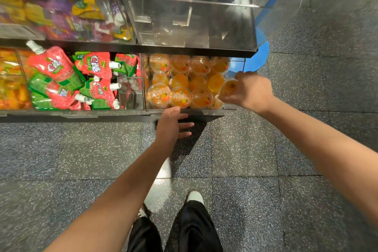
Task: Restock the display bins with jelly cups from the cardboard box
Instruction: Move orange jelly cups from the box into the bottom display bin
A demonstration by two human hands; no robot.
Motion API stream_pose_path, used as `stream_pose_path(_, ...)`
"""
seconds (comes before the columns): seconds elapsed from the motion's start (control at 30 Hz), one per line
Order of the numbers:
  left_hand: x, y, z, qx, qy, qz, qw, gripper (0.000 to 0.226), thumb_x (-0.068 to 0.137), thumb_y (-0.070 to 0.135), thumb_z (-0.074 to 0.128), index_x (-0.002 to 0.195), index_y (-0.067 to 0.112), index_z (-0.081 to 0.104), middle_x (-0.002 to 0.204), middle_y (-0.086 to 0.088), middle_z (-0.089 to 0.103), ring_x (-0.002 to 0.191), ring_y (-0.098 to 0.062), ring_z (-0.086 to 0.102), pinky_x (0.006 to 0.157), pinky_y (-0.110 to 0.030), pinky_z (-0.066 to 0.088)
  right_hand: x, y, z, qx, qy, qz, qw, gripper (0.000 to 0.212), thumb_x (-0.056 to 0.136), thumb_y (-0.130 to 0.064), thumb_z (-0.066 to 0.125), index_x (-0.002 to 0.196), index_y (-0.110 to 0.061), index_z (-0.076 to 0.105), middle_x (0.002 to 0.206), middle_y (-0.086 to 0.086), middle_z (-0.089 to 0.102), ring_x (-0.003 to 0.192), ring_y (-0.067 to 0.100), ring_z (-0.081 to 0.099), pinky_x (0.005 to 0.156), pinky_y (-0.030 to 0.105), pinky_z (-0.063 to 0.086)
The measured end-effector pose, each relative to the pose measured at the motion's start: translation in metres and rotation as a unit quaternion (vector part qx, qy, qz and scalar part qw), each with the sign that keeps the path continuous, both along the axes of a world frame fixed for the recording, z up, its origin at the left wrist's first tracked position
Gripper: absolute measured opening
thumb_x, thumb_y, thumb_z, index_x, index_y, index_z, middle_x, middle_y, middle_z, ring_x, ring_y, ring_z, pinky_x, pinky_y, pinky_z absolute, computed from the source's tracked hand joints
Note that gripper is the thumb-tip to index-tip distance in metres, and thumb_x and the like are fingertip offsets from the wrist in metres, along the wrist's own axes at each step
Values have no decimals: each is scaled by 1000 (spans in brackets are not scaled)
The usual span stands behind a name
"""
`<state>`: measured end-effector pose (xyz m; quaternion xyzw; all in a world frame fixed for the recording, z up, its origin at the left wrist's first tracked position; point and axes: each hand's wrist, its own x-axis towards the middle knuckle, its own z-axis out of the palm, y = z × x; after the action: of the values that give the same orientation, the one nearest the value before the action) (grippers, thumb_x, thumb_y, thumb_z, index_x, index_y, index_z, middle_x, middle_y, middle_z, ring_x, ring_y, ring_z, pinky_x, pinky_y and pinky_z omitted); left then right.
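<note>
The right hand (pixel 252 90) is reaching over the right end of the lower clear bin (pixel 147 80), its fingers curling round a jelly cup (pixel 229 88) tipped on its side at the bin's right edge. The cup is showing orange jelly through clear plastic, and it is touching the heap already lying in the bin. The left hand (pixel 170 127) is hovering just in front of the bin's near rim, fingers spread and relaxed, gripping nothing; whether the fingertips are touching the black shelf edge (pixel 200 113) cannot be told.

The bin is holding many orange jelly cups (pixel 180 80), some lying lid-up with printed seals facing the camera, others tilted or upside down, piled in more than one layer and filling the bin close to its rim.

In the compartment to the left, red and green spouted pouches (pixel 61 80) are lying in a loose jumble, white caps pointing several ways. Further left, a bin of orange and yellow packets (pixel 12 90) is showing only in part and blurred.

On the far, higher tier, a large clear bin (pixel 194 18) is standing above the jelly cups with nothing visible inside but reflections. To its left, purple and yellow pouches (pixel 61 6) are filling another clear bin.

A blue round base (pixel 259 57) is showing at floor level beyond the right hand. Near the bottom, the person's dark trousers (pixel 184 229) and white shoe tips (pixel 195 196) are standing on speckled grey floor tiles (pixel 255 149).
</note>
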<state>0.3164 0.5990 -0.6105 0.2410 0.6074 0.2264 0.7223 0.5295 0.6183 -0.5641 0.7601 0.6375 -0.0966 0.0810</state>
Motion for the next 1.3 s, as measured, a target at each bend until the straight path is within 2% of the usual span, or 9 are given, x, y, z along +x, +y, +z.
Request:
stream_pose_path(0.13, -11, -3, -8, 28, 21, 24, 999, 22, 102, 21, 37, 121, 16, 46, 112, -13, 63, 79, -22, 66, 60, -33, 55, -16, 14, -24, -48, -34, -26, 998, 65, 80, -63, 57, 120, -12, 49, 103, 9, 62, 96, 29, 62, 72, 32, 49)
stream_pose_path(0.23, -13, -4, -16, 50, 30, 21, 998, 20, 102, 19, 36, 119, 17, 47, 110, -12, 63, 77, -21, 64, 58, -31, 55, -26, 28, -47, -101, -57, -65, 991, 73, 79, -70, 55, 121, -11, 50, 112, 12, 58, 98, 28, 61, 66, 30, 45)
stream_pose_path(0.43, -13, -9, -31, 101, 75, -41, 991, 24, 98, 14, 45, 121, 11, 52, 108, -8, 62, 81, -17, 63, 63, -28, 54, -21, 26, -59, -134, -62, -113, 982, 58, 84, -58, 59, 114, -8, 57, 112, 11, 59, 89, 24, 61, 58, 28, 41)
stream_pose_path(0.53, -7, -12, -33, 237, 171, -222, 930, 32, 95, 8, 51, 126, 12, 55, 115, -6, 59, 97, -17, 58, 85, -27, 48, -14, 19, -60, -122, -28, -137, 983, 56, 86, -58, 54, 114, -10, 55, 96, 7, 59, 74, 20, 53, 56, 25, 38)
stream_pose_path(0.6, 5, -8, -33, 297, 199, -308, 881, 35, 94, 4, 47, 127, 12, 55, 109, -3, 55, 90, -13, 56, 75, -14, 42, -8, 15, -59, -97, 7, -159, 982, 57, 84, -60, 55, 113, -11, 56, 86, 7, 56, 72, 22, 54, 58, 25, 41)
stream_pose_path(0.7, 33, 8, -41, 331, 245, -370, 833, 34, 95, 3, 45, 126, 10, 56, 114, -9, 57, 93, -21, 59, 75, -22, 46, 3, 11, -57, -45, 52, -179, 981, 60, 79, -62, 59, 116, -15, 56, 102, 13, 62, 94, 32, 63, 73, 33, 50)
stream_pose_path(0.9, 95, 47, -66, 316, 301, -352, 828, 38, 95, 21, 53, 129, 7, 45, 117, -15, 59, 106, -31, 57, 83, -36, 46, 19, 5, -52, 1, 34, -155, 987, 57, 81, -66, 54, 112, -18, 52, 89, 6, 54, 98, 32, 62, 68, 30, 38)
stream_pose_path(1.03, 122, 54, -85, 322, 376, -398, 773, 55, 93, 44, 55, 133, 9, 41, 117, -12, 62, 103, -31, 62, 75, -36, 48, 27, -4, -59, 0, 58, -94, 994, 65, 82, -63, 58, 128, -19, 44, 105, 15, 62, 101, 35, 60, 72, 34, 44)
stream_pose_path(1.3, 123, 61, -88, 314, 369, -456, 747, 51, 88, 38, 64, 125, 6, 49, 118, -15, 61, 108, -32, 60, 75, -35, 45, 7, -10, -63, 7, 111, -110, 988, 53, 83, -40, 63, 127, -13, 48, 122, 18, 42, 102, 43, 56, 87, 41, 46)
